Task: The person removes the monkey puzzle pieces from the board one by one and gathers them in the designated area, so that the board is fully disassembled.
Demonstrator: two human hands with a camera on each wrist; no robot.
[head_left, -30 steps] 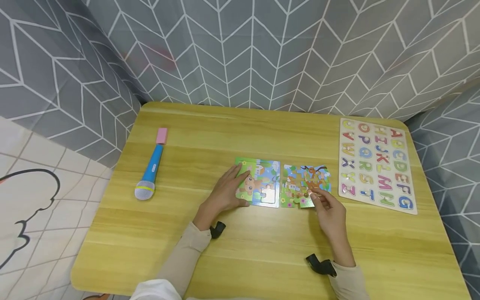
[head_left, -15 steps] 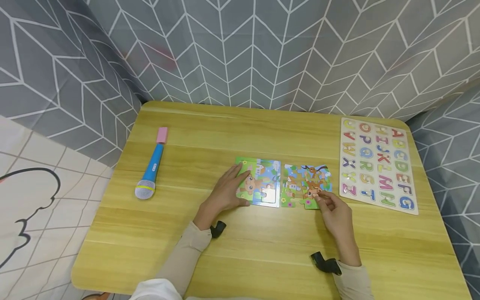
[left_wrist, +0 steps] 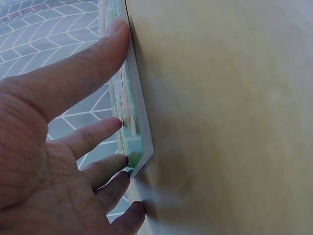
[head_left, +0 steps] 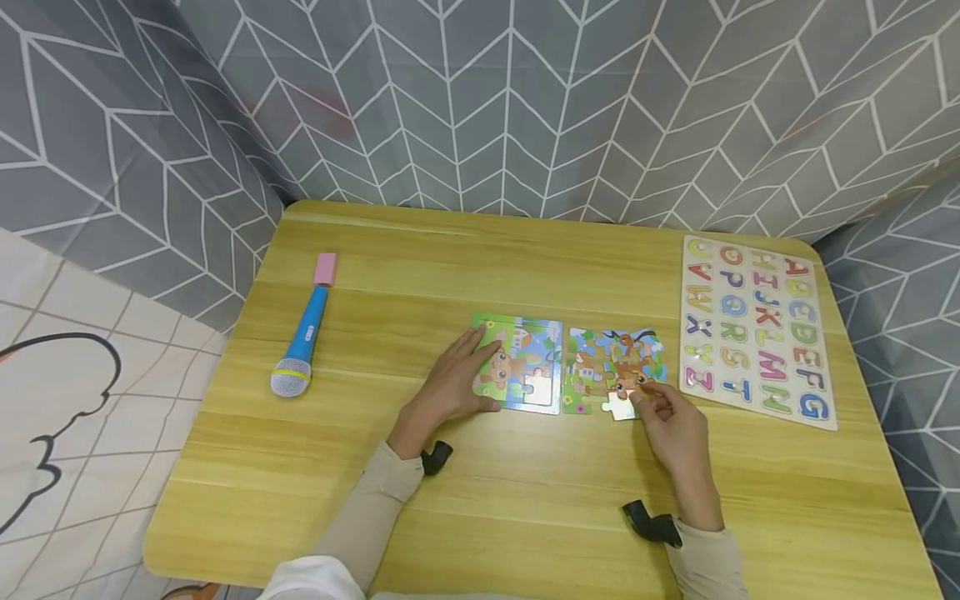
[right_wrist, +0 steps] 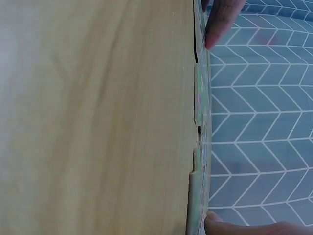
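Observation:
In the head view, a framed jigsaw puzzle (head_left: pixel 517 329) with a cartoon animal lies mid-table. My left hand (head_left: pixel 450 385) rests on its left side with fingers spread; the left wrist view shows the thumb (left_wrist: pixel 83 71) along its edge. Beside it lies a second jigsaw (head_left: pixel 588 346) of interlocked pieces with a brown cartoon animal. At its lower right corner, my right hand (head_left: pixel 675 429) pinches a puzzle piece (head_left: pixel 621 406), which shines white with glare. Seen edge-on in the right wrist view, that piece (right_wrist: pixel 194 196) is near the right fingertip (right_wrist: pixel 212 218).
An alphabet board (head_left: pixel 753 333) with coloured letters lies at the right. To the left are a blue toy microphone (head_left: pixel 306 329) and a pink block (head_left: pixel 325 269). Grey patterned curtains (head_left: pixel 480 108) surround the back of the wooden table (head_left: pixel 375 517).
My right hand has shifted slightly right with the corner piece, whose green, flowered face now reflects white. My left hand has stayed on the framed puzzle.

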